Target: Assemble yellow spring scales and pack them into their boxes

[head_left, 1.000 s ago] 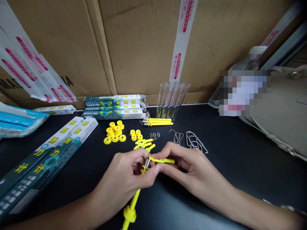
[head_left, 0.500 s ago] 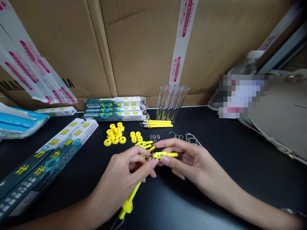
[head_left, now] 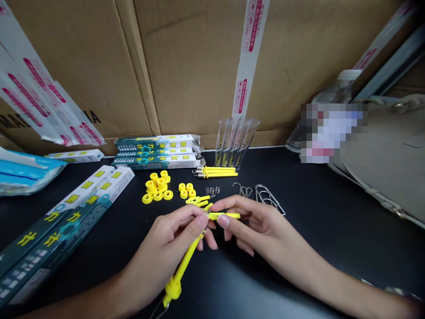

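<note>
My left hand [head_left: 181, 237] is closed around the upper end of a yellow plastic rod [head_left: 186, 264], which slants down toward me with a collar and a wire loop at its lower end. Between the thumb and finger of my right hand [head_left: 247, 223] is a short yellow plastic piece [head_left: 234, 216]. Its left end meets my left fingertips, where a bit of dark metal shows; how the two parts join is hidden. Just beyond the hands lie flat yellow pieces [head_left: 197, 200], small springs [head_left: 212, 190], yellow rings [head_left: 187, 190] and yellow collars [head_left: 156, 186].
Bent wire hooks [head_left: 244, 190] and larger wire loops [head_left: 265, 195] lie beyond my right hand. Farther back are yellow rods with metal ends [head_left: 221, 172], clear tubes [head_left: 235, 141] and stacked boxes [head_left: 156, 153]. Long boxes [head_left: 69, 221] lie left; a bottle [head_left: 338, 93] and bag [head_left: 388, 155] stand right.
The short yellow piece has turned onto its narrower side and shifted slightly left. My left thumb has moved up onto its end, and the long rod has swung a little.
</note>
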A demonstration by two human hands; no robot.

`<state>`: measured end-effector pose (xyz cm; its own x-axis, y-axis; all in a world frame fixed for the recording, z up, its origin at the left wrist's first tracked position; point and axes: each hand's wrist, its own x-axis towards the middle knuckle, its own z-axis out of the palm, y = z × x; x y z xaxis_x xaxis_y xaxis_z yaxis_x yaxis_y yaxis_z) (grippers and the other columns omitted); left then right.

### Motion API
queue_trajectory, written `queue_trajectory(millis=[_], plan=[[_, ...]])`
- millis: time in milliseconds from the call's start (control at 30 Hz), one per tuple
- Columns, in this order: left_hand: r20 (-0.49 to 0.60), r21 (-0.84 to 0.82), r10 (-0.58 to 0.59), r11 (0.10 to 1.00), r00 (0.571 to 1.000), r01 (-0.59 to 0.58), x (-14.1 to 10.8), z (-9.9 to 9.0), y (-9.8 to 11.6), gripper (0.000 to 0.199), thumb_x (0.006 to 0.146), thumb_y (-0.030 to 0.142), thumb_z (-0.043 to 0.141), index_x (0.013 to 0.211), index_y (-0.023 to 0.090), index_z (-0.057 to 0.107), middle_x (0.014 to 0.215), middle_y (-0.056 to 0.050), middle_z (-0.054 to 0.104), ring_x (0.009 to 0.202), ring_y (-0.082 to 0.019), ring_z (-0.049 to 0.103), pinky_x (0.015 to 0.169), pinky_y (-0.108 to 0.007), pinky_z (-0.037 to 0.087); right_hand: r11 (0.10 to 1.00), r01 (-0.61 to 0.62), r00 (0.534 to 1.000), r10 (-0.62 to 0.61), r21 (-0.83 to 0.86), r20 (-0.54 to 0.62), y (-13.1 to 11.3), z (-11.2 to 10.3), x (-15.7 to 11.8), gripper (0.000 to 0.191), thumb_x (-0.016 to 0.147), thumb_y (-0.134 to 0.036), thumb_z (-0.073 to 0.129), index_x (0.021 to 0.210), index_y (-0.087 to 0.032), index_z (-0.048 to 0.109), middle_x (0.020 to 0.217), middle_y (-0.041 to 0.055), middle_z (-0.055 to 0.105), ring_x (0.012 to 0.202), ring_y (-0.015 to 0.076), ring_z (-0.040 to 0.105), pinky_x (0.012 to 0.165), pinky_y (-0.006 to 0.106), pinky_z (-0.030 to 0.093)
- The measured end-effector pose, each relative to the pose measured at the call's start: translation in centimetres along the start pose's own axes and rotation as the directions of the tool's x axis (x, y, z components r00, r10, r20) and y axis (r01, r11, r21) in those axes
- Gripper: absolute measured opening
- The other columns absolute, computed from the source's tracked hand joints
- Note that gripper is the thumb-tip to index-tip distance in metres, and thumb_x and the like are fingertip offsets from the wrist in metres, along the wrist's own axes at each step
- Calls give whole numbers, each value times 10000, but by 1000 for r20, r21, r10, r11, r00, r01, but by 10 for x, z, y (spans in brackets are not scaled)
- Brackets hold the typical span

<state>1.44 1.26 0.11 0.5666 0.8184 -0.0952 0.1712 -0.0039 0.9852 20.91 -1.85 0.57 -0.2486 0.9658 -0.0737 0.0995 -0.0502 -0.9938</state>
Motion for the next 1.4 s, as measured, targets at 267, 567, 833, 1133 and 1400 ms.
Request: queue_trajectory(millis=[267, 567, 833, 1133, 1400], plan=[[16, -7, -22, 1000, 1000, 22, -2, 0, -2, 335, 994, 427, 484, 858, 180, 665, 760, -7, 659, 718, -158, 565, 685, -269, 425, 1000, 17, 1000, -17, -8, 27, 0, 1, -1, 234, 952, -404, 624, 953, -179, 685, 780, 7, 671, 567, 89, 495, 461, 200, 358], [25, 61, -59, 996, 998, 58, -2, 0, -2, 448, 1020, 468, 421, 743, 191, 637, 704, 7, 618, 701, -158, 553, 680, -276, 394, 999, 23, 1000, -23, 35, -1, 1, 3, -1, 184, 923, -365, 678, 916, -182, 661, 788, -4, 696, 695, 108, 622, 576, 204, 451], [42, 119, -20, 993, 999, 14, -3, 0, 3, 501, 1042, 426, 362, 663, 192, 591, 691, 21, 587, 718, -147, 537, 717, -265, 360, 981, 94, 994, -103, -170, -47, 3, 2, -5, 165, 941, -367, 651, 941, -205, 679, 878, 5, 730, 745, 142, 639, 637, 249, 463], [29, 60, -63, 996, 998, 61, -3, 2, -4, 438, 1022, 492, 369, 715, 206, 496, 597, 56, 421, 589, -137, 370, 582, -294, 277, 994, -101, 993, 99, 33, 57, -6, -7, 2, 276, 838, -442, 741, 843, -179, 660, 696, -26, 601, 583, 97, 450, 499, 228, 299], [8, 196, -60, 979, 998, 57, -4, 4, 2, 482, 1011, 541, 358, 661, 216, 427, 584, 59, 400, 572, -131, 366, 573, -297, 278, 989, -106, 992, 98, 100, 86, -10, -8, 4, 303, 787, -437, 801, 837, -176, 655, 667, -56, 554, 576, 78, 400, 514, 216, 282]])
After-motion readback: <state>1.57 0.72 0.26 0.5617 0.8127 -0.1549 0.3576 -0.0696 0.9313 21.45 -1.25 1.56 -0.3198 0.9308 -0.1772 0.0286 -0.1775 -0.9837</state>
